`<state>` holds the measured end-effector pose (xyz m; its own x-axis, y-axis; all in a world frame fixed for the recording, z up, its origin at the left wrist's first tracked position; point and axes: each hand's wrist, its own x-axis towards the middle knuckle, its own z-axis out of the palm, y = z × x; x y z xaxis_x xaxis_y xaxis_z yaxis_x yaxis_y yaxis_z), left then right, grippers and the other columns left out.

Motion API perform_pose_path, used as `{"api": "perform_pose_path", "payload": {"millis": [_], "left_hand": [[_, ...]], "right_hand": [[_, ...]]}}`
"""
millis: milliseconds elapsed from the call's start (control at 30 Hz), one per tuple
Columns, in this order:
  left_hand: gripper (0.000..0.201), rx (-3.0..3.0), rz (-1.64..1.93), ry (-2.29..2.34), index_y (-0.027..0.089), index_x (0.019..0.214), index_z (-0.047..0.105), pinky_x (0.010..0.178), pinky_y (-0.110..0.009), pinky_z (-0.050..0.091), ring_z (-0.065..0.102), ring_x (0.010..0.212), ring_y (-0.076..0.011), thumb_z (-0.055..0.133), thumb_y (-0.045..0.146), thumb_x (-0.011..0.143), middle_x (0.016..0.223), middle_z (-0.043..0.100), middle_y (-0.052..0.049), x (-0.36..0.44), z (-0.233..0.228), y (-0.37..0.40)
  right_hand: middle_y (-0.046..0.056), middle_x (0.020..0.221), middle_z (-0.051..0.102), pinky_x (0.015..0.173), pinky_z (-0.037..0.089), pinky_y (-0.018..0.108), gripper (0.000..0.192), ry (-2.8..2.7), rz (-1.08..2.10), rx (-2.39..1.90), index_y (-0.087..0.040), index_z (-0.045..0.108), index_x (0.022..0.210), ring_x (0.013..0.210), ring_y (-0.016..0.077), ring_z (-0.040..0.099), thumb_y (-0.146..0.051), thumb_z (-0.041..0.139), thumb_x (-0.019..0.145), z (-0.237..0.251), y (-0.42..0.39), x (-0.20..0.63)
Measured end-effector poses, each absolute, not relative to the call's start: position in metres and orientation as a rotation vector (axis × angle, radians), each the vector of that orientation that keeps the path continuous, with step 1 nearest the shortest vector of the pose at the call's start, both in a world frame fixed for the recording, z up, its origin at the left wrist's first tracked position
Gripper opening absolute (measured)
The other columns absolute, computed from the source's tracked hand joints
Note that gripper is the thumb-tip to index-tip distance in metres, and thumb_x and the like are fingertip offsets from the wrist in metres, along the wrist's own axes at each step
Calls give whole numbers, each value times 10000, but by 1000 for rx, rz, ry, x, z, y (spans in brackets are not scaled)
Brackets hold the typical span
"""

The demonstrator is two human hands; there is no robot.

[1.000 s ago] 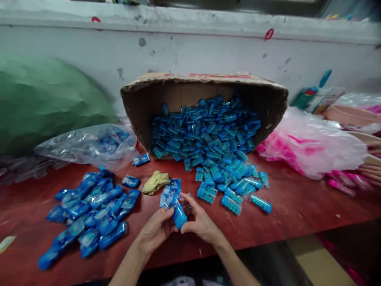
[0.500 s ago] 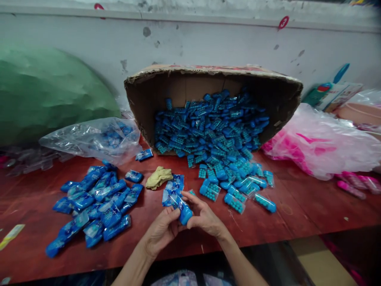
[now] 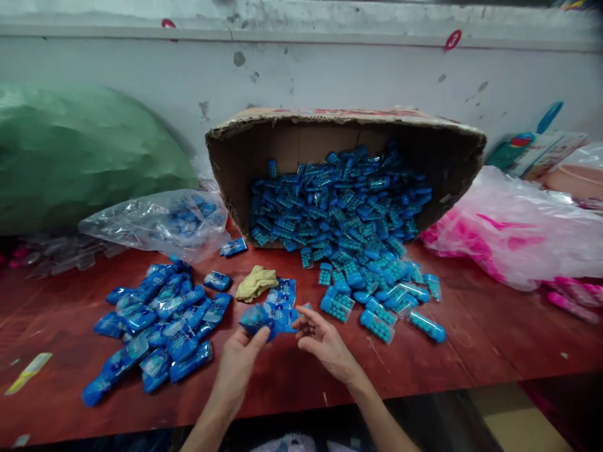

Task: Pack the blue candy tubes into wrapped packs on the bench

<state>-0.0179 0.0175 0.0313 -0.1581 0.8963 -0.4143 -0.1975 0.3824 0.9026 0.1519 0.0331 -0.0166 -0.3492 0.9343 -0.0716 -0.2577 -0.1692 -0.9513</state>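
My left hand (image 3: 240, 358) pinches a blue-wrapped tube (image 3: 255, 317) between thumb and fingers, slightly blurred. To its right, my right hand (image 3: 325, 342) is held with fingers apart and bent, nothing in it. Just beyond both hands lie flat blue printed wrappers (image 3: 282, 300). A crumpled yellow cloth (image 3: 255, 284) touches their left side. On the left, a heap of blue-wrapped tubes (image 3: 164, 320) covers part of the red table. Right of my hands are loose clear tubes (image 3: 377, 319) with blue caps and small turquoise balls inside.
A cardboard box (image 3: 346, 119) lies on its side at the back, with many tubes spilling out. A clear bag (image 3: 127, 216) holds blue packets on the left. A pink-tinted plastic bag (image 3: 509, 232) and pink tubes (image 3: 572, 304) are at right. The red table (image 3: 438, 370) ends near me.
My hands have parted. The left has carried the blue-wrapped tube to the left, towards the heap. The right has let go of it and opened. The view has shifted slightly.
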Motion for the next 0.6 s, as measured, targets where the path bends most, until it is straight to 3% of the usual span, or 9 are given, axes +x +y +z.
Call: {"api": "perform_pose_path", "payload": {"millis": [133,200,267,300,433,600], "left_hand": [[460,1080,1126,2093,127,1008,598,906,-439,387,559,993,-297,579,439,670,974,661,-105,-79,43,30],[685,1275,1081,2410,73,1240,422,932,-492,343,468,1115,-355,538,473,697,1183,544,-185,-103,45,37],[803,1510,1113,2602,11,1327,251,982,-505,273,313,1234,-381,504,480,727,1318,385,-248,-113,43,41],[799,1623,1146,2634,-6,1328,236,1003,-499,243,256,1265,-377,489,475,742,1338,349,-258,-112,40,42],[601,1953,1199,2424,42,1250,395,1019,-475,249,261,1277,-329,436,429,792,1299,416,-221,-85,15,40],[426,2227,1083,1935,163,1169,482,925,-437,407,445,1164,-271,448,368,797,1186,544,-138,-47,-34,37]], "right_hand": [[7,857,580,721,414,266,334,-1211,1520,-1048,-216,561,1073,761,133,522,-174,544,743,-17,37,147],[8,847,579,696,420,260,302,-1274,1488,-1073,-209,568,1058,735,131,522,-188,528,760,-14,38,144],[9,851,583,696,426,258,297,-1360,1442,-1090,-211,567,1067,734,133,526,-191,519,775,-11,38,141],[10,854,586,703,429,259,296,-1409,1406,-1101,-211,566,1072,737,135,529,-189,516,781,-9,38,140],[24,853,595,732,435,265,279,-1598,1184,-1149,-204,575,1065,761,152,542,-169,511,795,-3,31,139],[36,852,602,713,452,253,287,-1659,952,-1163,-212,560,1085,751,157,560,-155,488,814,-1,17,151]]}}
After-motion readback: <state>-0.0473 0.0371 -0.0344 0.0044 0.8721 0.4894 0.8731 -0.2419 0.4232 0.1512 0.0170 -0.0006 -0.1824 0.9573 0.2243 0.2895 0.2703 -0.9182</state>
